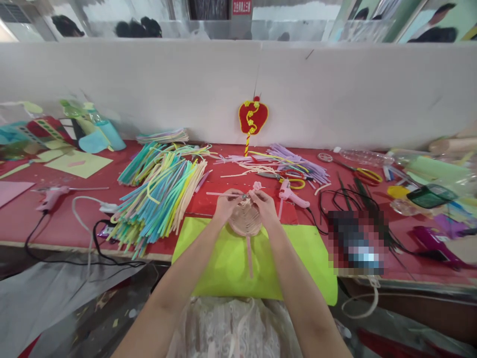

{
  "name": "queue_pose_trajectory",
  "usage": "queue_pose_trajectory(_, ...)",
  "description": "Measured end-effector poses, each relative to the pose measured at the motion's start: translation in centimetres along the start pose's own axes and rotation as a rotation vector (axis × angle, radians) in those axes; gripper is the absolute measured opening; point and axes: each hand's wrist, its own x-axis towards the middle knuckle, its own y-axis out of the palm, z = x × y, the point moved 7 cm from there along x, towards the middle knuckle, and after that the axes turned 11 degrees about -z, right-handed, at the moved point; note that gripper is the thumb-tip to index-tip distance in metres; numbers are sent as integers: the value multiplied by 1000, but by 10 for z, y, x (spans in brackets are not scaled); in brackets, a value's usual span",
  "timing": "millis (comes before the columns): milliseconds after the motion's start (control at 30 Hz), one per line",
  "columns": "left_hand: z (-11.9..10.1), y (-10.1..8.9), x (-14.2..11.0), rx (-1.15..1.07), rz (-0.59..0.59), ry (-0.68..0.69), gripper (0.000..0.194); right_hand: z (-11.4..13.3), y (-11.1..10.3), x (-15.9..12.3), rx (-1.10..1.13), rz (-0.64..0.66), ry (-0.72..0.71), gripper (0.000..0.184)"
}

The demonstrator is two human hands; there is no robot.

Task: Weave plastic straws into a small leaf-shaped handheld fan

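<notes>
A pale pink fan-shaped piece (246,221), built from rows of fuzzy stems, stands between my hands with its pink handle (249,257) pointing down toward me. My left hand (228,205) is closed in a pinch at its upper left edge, and a thin pink stem (213,194) sticks out leftward from the fingers. On the upper right, my right hand (264,205) pinches at the top of the fan. A small pink flower shape (257,185) shows just above those fingers. Fingertips of both hands nearly meet, and exactly what lies between them is too small to make out.
A lime-green sheet (309,258) lies under the work. Left is a heap of coloured fuzzy stems (156,194); behind are purple stems (313,166), scissors (298,183) and a pink glue gun (292,195). A red fan (253,118) stands against the white partition (167,84).
</notes>
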Motion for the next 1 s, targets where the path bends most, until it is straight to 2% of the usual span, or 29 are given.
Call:
queue_pose_trajectory(200, -1, -2, 1, 30, -29, 10, 16, 1, 2, -1, -64, -11, -28, 27)
queue_pose_trajectory(433, -9, -2, -2, 28, -42, -5, 17, 7, -4, 2, -33, -37, -84, 29)
queue_pose_trajectory(600, -14, -7, -2, 74, -86, 48, 18, 6, -3, -1, -6, -69, -59, 28)
queue_pose_trajectory(800, -12, -10, -1, 42, -133, 30, 21, 3, 6, -6, -11, -74, -48, 27)
queue_pose_trajectory(1000, -10, -1, -5, 63, -48, 44, 17, -7, 4, -4, 145, -66, 65, 26)
